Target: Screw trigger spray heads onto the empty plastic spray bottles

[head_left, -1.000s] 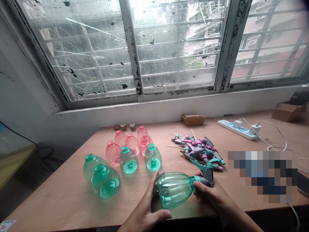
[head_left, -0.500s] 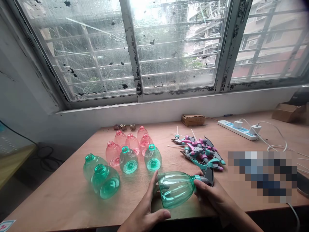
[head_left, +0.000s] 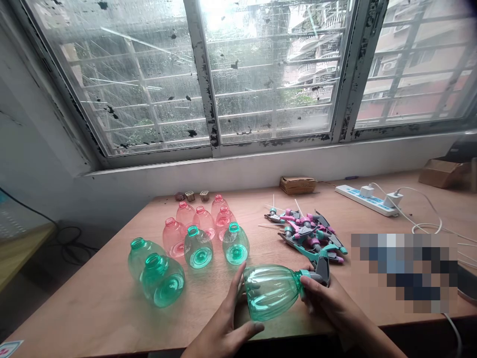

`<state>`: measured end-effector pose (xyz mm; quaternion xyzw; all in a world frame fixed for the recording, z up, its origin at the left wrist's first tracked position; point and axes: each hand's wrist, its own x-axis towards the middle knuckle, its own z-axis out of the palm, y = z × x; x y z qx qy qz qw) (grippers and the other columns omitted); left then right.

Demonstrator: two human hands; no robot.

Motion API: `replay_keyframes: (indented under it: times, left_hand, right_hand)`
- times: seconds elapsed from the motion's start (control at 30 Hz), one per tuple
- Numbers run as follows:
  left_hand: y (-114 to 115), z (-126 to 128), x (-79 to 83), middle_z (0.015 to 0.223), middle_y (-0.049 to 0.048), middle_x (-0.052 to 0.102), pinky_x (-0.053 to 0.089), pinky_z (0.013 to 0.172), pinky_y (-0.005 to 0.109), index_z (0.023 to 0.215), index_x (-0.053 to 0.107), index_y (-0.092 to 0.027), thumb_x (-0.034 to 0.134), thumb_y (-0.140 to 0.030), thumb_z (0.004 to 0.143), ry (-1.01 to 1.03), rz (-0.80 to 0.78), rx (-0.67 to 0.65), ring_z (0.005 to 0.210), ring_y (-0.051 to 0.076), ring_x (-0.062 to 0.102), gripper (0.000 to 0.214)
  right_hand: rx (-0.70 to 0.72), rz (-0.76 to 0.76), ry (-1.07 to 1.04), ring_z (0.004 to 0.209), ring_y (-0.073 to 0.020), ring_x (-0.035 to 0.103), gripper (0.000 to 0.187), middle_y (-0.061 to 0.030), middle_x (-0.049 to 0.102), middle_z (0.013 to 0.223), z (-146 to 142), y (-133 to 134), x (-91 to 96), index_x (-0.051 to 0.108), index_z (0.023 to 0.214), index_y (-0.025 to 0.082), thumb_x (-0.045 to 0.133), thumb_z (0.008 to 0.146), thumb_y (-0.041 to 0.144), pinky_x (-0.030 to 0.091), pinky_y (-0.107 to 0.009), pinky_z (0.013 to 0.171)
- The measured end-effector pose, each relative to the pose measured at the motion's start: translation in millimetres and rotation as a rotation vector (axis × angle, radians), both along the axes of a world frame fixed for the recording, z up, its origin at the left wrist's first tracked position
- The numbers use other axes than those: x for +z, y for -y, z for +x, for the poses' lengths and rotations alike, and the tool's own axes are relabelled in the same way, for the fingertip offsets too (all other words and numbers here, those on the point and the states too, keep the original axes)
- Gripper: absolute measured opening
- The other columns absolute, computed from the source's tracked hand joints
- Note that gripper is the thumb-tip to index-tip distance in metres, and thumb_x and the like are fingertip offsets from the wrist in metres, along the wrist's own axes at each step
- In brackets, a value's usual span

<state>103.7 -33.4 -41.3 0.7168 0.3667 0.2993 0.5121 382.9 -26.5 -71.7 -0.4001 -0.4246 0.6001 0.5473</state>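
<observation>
Held a clear green bottle [head_left: 274,292] on its side near the front edge of the brown table [head_left: 100,315], bottom end to the left and neck to the right. Had the thumb and fingers of the left hand [head_left: 224,318] spread wide apart around the bottom end; could not tell about any touch there. Pinched the gray and blue-green spray top [head_left: 322,270] at the bottle's neck with the right hand [head_left: 326,298], thumb on the near side. Saw four more green bottles [head_left: 164,282] standing to the left, two close together farthest left and two nearer the middle. Saw five pink bottles [head_left: 204,223] bunched just behind the middle two. Spotted a messy pile of pink, gray and blue-green spray tops [head_left: 307,229] just past the right hand. Saw a small brown box [head_left: 298,185] near the wall [head_left: 238,170], and a white power strip [head_left: 352,195] with two plugs [head_left: 367,191] over on the right.
</observation>
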Motion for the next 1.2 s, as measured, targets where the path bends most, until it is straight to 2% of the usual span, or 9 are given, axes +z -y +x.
replay_keyframes:
  times: [0.17, 0.27, 0.4, 0.57, 0.73, 0.87, 0.97, 1.07, 1.2]
  left_hand:
    - [2.5, -4.1, 4.2, 0.173, 0.0000, 0.001, 0.001, 0.128, 0.053, 0.161, -0.006, -0.035, 0.072, -0.033, 0.090, -0.003, -0.020, -0.047, 0.158, 0.030, 0.001, 0.106]
    - [2.3, -4.2, 5.5, 0.172, 0.0003, 0.001, 0.000, 0.128, 0.052, 0.162, -0.002, -0.033, 0.076, -0.039, 0.087, 0.003, -0.034, -0.061, 0.158, 0.031, -0.001, 0.109]
    - [0.7, -1.2, 3.6, 0.172, -0.0029, 0.011, 0.008, 0.129, 0.048, 0.162, 0.007, -0.037, 0.073, -0.025, 0.089, -0.009, -0.065, 0.015, 0.158, 0.029, 0.003, 0.099]
    - [-0.8, 2.2, 0.8, 0.171, -0.0059, 0.017, 0.021, 0.128, 0.045, 0.160, 0.007, -0.045, 0.067, -0.016, 0.090, 0.046, -0.019, 0.008, 0.157, 0.027, 0.017, 0.097]
    - [-0.2, 1.1, 3.2, 0.172, -0.0047, 0.012, 0.012, 0.130, 0.043, 0.161, -0.002, -0.039, 0.074, -0.016, 0.085, 0.032, -0.031, -0.001, 0.158, 0.026, 0.008, 0.110]
    - [-0.8, -1.7, 1.7, 0.172, -0.0015, 0.009, 0.004, 0.130, 0.045, 0.163, 0.007, -0.032, 0.076, -0.027, 0.086, -0.024, -0.076, 0.056, 0.158, 0.028, 0.003, 0.104]
    - [-0.9, 0.4, 0.4, 0.171, -0.0020, 0.017, 0.014, 0.129, 0.045, 0.162, 0.012, -0.036, 0.077, -0.025, 0.085, 0.007, -0.064, 0.068, 0.158, 0.029, 0.013, 0.101]
    - [-0.3, 4.4, 0.8, 0.169, -0.0037, 0.026, 0.028, 0.126, 0.043, 0.160, 0.006, -0.043, 0.073, -0.018, 0.086, 0.084, -0.031, 0.042, 0.155, 0.029, 0.025, 0.104]
    - [0.4, 4.3, 1.5, 0.170, -0.0045, 0.023, 0.025, 0.127, 0.044, 0.160, -0.001, -0.044, 0.070, -0.017, 0.088, 0.079, -0.010, 0.021, 0.156, 0.027, 0.021, 0.104]
  right_hand:
    - [0.011, 0.010, 0.022, 0.045, -0.0121, 0.054, 0.043, 0.0012, 0.068, 0.060, 1.1, 0.6, -1.5, 0.059, 0.088, 0.018, 0.080, 0.080, 0.055, 0.037, -0.024, 0.048]
    - [0.022, 0.010, 0.023, 0.045, -0.0116, 0.053, 0.043, 0.0009, 0.069, 0.061, 2.2, 1.1, -1.7, 0.058, 0.092, 0.019, 0.080, 0.080, 0.055, 0.036, -0.024, 0.047]
    - [0.051, 0.031, 0.017, 0.044, -0.0113, 0.052, 0.040, 0.0005, 0.069, 0.062, 2.9, 2.4, -2.0, 0.057, 0.091, 0.019, 0.078, 0.083, 0.052, 0.036, -0.024, 0.046]
    - [0.041, 0.031, 0.014, 0.045, -0.0108, 0.053, 0.036, 0.0010, 0.070, 0.063, 2.3, 1.3, -1.9, 0.058, 0.092, 0.019, 0.077, 0.086, 0.050, 0.038, -0.023, 0.048]
    - [0.056, 0.022, 0.003, 0.046, -0.0111, 0.052, 0.041, 0.0014, 0.067, 0.061, 1.9, 0.5, 1.8, 0.058, 0.092, 0.019, 0.080, 0.081, 0.052, 0.037, -0.023, 0.047]
    - [0.050, 0.026, 0.016, 0.048, -0.0116, 0.053, 0.042, 0.0007, 0.069, 0.063, 2.7, 1.6, 0.2, 0.058, 0.096, 0.019, 0.081, 0.082, 0.051, 0.037, -0.023, 0.049]
    - [0.041, 0.038, 0.020, 0.047, -0.0113, 0.053, 0.040, 0.0009, 0.069, 0.064, 3.3, 1.1, -3.0, 0.059, 0.097, 0.019, 0.079, 0.084, 0.050, 0.038, -0.024, 0.050]
    - [0.038, 0.041, 0.021, 0.047, -0.0117, 0.053, 0.039, 0.0010, 0.069, 0.064, 3.9, 0.8, -4.6, 0.059, 0.098, 0.019, 0.078, 0.085, 0.051, 0.038, -0.025, 0.051]
    - [0.044, 0.028, 0.022, 0.051, -0.0140, 0.056, 0.042, 0.0001, 0.070, 0.065, 4.0, 2.1, -2.8, 0.058, 0.099, 0.019, 0.080, 0.083, 0.051, 0.040, -0.027, 0.052]
